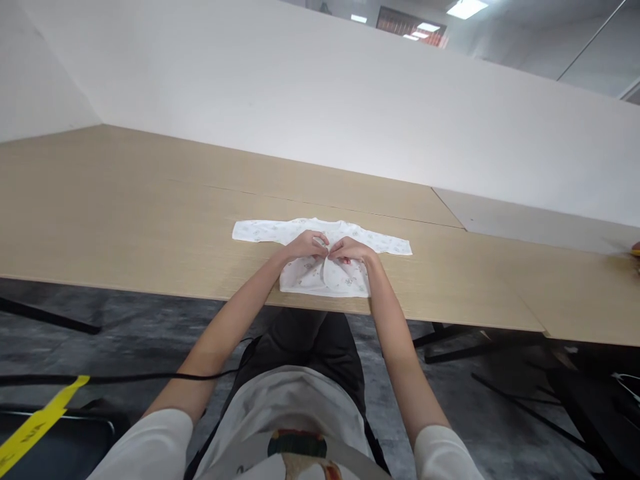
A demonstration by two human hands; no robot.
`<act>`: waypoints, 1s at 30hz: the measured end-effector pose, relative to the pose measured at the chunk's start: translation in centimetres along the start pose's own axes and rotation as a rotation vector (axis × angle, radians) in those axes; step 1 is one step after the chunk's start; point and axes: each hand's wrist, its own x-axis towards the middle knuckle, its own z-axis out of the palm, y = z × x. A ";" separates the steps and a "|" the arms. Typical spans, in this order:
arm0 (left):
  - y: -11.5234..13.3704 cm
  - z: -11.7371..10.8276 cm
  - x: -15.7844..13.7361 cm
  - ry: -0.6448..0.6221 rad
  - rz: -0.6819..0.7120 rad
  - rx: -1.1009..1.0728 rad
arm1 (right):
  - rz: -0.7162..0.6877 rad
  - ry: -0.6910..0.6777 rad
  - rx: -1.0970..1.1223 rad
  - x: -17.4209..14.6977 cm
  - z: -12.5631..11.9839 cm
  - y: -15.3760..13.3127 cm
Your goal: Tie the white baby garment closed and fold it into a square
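A small white long-sleeved shirt [345, 283] with a faint print lies on the wooden table [150, 213], its sleeves spread out to both sides. My left hand [309, 245] pinches the cloth at the middle of the front, fingers closed. Just beside it, my right hand [349, 249] grips the same spot from the other side. Between the fingertips the fabric is drawn up into folds that run down toward the hem. Any fastener there is too small or hidden to make out.
Behind the table stands a white partition [300, 100]. A grey panel [525, 213] is set into the back right of the tabletop. A black cable [125, 379] and a yellow strap [40, 423] are at lower left, over a dark chair.
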 end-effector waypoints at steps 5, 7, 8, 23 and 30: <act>-0.6 0.0 0.3 0.017 -0.008 -0.022 | 0.014 -0.008 0.010 -0.1 0.1 -0.2; -0.9 0.0 0.5 -0.007 -0.009 -0.020 | 0.013 -0.019 -0.001 -0.2 0.1 -0.3; -1.1 -0.1 0.6 -0.010 -0.015 -0.009 | 0.012 -0.020 -0.005 -0.2 0.1 -0.3; -0.6 -0.4 0.5 0.071 0.060 0.633 | 0.127 0.078 -0.086 -0.1 0.2 -0.2; -0.7 -1.2 0.0 0.155 0.078 0.722 | 0.123 0.068 -0.079 -0.8 0.3 -1.3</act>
